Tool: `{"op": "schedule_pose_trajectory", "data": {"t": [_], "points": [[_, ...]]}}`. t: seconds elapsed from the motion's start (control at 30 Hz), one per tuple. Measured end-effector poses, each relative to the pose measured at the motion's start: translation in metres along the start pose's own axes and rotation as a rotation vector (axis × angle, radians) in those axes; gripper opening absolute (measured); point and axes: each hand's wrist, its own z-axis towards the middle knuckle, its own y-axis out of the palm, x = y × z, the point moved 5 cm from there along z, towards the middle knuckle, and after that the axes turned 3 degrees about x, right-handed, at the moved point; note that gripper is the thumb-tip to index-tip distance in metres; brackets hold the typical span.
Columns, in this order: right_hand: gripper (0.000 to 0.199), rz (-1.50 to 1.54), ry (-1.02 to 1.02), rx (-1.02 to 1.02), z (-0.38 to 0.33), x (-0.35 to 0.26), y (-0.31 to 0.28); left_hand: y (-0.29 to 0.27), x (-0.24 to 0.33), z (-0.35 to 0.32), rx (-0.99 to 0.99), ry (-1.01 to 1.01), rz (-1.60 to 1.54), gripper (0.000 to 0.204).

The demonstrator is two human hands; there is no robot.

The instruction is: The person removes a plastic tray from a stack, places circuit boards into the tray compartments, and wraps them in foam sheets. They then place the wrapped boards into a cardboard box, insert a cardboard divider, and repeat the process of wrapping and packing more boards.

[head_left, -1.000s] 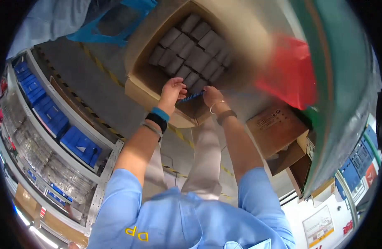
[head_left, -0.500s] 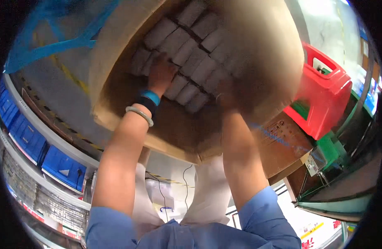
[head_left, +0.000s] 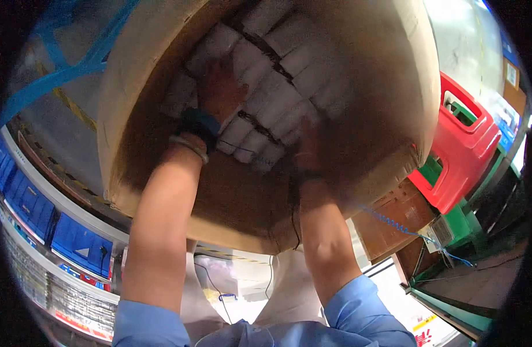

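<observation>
Both my arms reach down into a deep, open cardboard box (head_left: pixel 387 34). Rows of pale, wrapped block-like packs (head_left: pixel 263 81) lie side by side on its bottom, with dark gaps between some of them. My left hand (head_left: pixel 221 89) rests on the packs at the left with its fingers spread, holding nothing; a bracelet and dark and blue bands circle its wrist. Deep in shadow, my right hand (head_left: pixel 308 141) is beside the packs' right part. Its fingers are too dim to make out, and so is anything they may hold.
A red plastic bin (head_left: pixel 465 147) and a brown carton (head_left: pixel 387 222) stand right of the box. A blue coiled cord (head_left: pixel 387 218) stretches near the carton. At left are shelves with blue bins (head_left: pixel 81 237) and a blue frame (head_left: pixel 52 87).
The view has shifted, so the box appears larger and lower. My hands remain down among the packs, the left still spread on them. The coiled cord stands out more clearly.
</observation>
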Motion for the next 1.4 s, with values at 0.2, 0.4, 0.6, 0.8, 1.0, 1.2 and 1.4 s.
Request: {"op": "schedule_pose_trajectory", "data": {"t": [0.2, 0.4, 0.6, 0.8, 1.0, 1.2, 1.4], "points": [[0.056, 0.547, -0.395, -0.092, 0.031, 0.016, 0.041, -0.001, -0.005, 0.008, -0.096, 0.051, -0.091, 0.069], [0.056, -0.183, -0.982, 0.182, 0.128, 0.037, 0.044, 0.025, 0.002, 0.01, -0.502, 0.034, -0.779, 0.073], [0.062, 0.35, -0.803, -0.23, 0.092, 0.053, 0.024, -0.001, 0.05, 0.007, -0.19, 0.294, -0.203, 0.078], [0.069, 0.751, -0.452, -0.371, -0.017, -0.006, 0.039, 0.014, 0.033, 0.013, -0.25, 0.221, -0.809, 0.073], [0.072, 1.055, -0.358, -0.406, -0.095, -0.029, 0.014, 0.043, 0.036, 0.0, -0.743, -0.167, -1.084, 0.065], [0.054, 1.198, -0.593, -0.616, -0.116, -0.007, -0.003, -0.02, 0.075, -0.024, -0.644, 0.017, -0.991, 0.062], [0.046, 1.135, -0.703, -0.63, -0.249, 0.028, -0.05, -0.118, 0.093, -0.102, -0.758, -0.197, -1.21, 0.059]]}}
